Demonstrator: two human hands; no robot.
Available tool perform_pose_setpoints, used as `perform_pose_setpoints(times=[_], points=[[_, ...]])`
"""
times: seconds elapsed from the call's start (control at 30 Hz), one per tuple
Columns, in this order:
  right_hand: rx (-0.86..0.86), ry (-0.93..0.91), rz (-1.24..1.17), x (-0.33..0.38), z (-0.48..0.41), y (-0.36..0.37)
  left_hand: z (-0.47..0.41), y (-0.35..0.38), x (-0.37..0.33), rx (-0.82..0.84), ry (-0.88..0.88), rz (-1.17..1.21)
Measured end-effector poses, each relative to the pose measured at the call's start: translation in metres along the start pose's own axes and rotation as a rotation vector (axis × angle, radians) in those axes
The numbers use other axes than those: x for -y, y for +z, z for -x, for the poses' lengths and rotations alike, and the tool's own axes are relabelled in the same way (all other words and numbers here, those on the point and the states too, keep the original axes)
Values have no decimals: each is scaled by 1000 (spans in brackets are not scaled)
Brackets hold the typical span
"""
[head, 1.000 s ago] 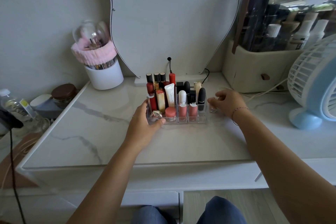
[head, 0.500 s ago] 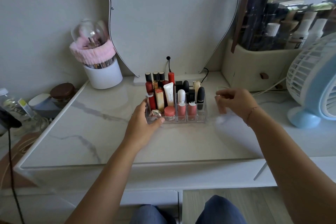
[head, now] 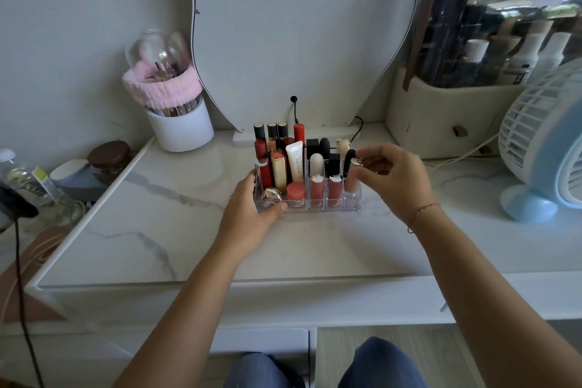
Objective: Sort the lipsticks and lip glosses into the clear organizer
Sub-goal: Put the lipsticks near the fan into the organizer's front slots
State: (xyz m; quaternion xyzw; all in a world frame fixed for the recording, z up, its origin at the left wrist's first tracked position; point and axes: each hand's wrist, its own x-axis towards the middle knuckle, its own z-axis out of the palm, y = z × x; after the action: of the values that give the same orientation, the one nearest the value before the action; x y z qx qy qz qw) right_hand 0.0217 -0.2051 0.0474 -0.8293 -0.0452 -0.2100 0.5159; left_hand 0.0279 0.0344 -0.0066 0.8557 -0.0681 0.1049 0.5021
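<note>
Right hand (head: 393,179): moved back over, fingers now pinching a lip gloss (head: 352,181) into the organizer (head: 351,203), near right slot.
Left hand (head: 252,211): still holding its left end.
Job: nearly done.

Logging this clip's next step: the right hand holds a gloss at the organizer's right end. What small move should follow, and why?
Probably lower it fully and let go. The right hand pinches the silver cap of a pale pink lip gloss already standing in the front right slot of the clear organizer, which the left hand steadies at its left end.
</note>
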Motion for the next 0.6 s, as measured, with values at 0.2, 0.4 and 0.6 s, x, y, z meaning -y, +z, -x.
perform_pose_setpoints(times=[0.2,0.4,0.6], points=[[17,-31,111,-10,4,9,0,0,0,0,5,9],[29,-31,118,-20,8,9,0,0,2,14,9,-3],[49,-59,131,-25,11,9,-1,1,2,9,12,-17]])
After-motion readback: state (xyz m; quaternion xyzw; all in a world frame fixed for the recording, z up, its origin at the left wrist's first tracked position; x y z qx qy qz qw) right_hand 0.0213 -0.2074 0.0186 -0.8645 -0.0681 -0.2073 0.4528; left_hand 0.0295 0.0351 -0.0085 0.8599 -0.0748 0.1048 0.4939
